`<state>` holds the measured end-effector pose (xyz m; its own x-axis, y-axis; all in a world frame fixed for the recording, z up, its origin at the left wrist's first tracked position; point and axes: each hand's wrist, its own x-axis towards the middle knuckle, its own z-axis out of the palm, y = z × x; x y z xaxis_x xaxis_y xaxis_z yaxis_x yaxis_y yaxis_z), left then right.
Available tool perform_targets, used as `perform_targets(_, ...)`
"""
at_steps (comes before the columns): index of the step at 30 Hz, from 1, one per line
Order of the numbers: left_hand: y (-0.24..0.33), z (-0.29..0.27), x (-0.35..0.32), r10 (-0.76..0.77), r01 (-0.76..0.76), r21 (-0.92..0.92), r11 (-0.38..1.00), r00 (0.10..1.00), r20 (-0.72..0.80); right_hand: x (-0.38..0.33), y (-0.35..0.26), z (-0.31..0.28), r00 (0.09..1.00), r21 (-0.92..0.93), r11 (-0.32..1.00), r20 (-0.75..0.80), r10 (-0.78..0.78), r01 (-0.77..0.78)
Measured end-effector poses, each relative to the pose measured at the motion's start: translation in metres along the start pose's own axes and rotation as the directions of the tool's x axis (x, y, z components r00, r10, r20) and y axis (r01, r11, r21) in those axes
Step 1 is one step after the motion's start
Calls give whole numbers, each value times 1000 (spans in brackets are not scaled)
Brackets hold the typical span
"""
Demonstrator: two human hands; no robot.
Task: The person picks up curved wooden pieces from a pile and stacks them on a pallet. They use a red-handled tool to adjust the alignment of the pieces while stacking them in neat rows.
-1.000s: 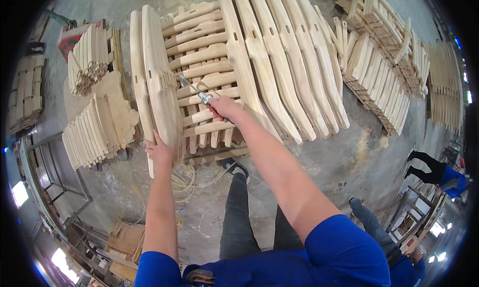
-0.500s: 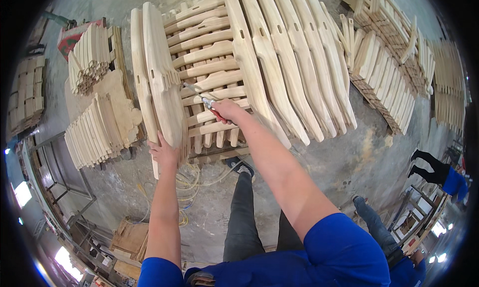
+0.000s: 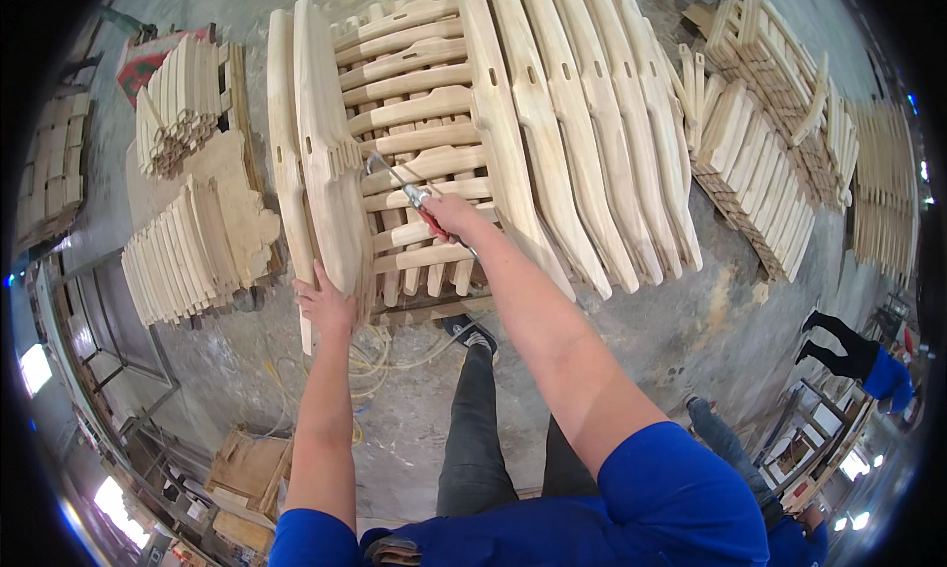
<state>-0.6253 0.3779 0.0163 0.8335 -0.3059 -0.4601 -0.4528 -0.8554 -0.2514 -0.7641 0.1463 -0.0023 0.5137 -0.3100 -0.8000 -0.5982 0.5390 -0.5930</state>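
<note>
My right hand (image 3: 451,217) is closed round the red handle of an air blow gun (image 3: 415,194). Its thin, bent nozzle points up and left, over a stack of crosswise wooden pieces (image 3: 426,133). My left hand (image 3: 324,306) lies with its fingers spread on the lower end of a long, pale wooden piece (image 3: 286,163). Beside that piece is a second, broader slotted piece (image 3: 321,123). To the right of the blow gun, several curved slotted wooden pieces (image 3: 552,123) lie side by side on the stack. My palms and some fingertips are hidden.
Stacked wooden parts (image 3: 187,251) sit on the left, more on pallets (image 3: 764,158) at the right. A pale hose (image 3: 380,365) coils on the concrete floor near my foot (image 3: 471,332). Other people's legs (image 3: 838,338) show at the right. A metal frame (image 3: 118,335) stands at left.
The blow gun has tilted slightly, and its bent nozzle tip now shows more plainly over the crosswise pieces. My left hand keeps its place on the wood. The whole view has shifted a little.
</note>
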Motion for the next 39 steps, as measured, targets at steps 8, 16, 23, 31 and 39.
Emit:
perform_targets(8, 2, -1, 1, 61, -62, -23, 998, 997, -40, 11, 7, -13, 458, -663, 746, -644, -613, 65)
perform_targets(16, -17, 0, 2, 87, -86, 28, 996, 996, -17, 94, 47, 127, 975, 385, 919, -221, 3, 84)
perform_targets(23, -36, 8, 3, 158, -174, -84, 981, 972, -173, 130, 35, 182, 965, 557, 797, 235, 118, -234)
perform_targets(31, 21, -43, -94, 300, -113, -670, 734, 938, 171, 47, 58, 122, 961, 643, 758, 261, -88, -105)
perform_targets(39, 13, -107, -275, 378, -212, -741, 637, 924, 60, -131, 102, 48, 999, 560, 827, 39, 34, -50)
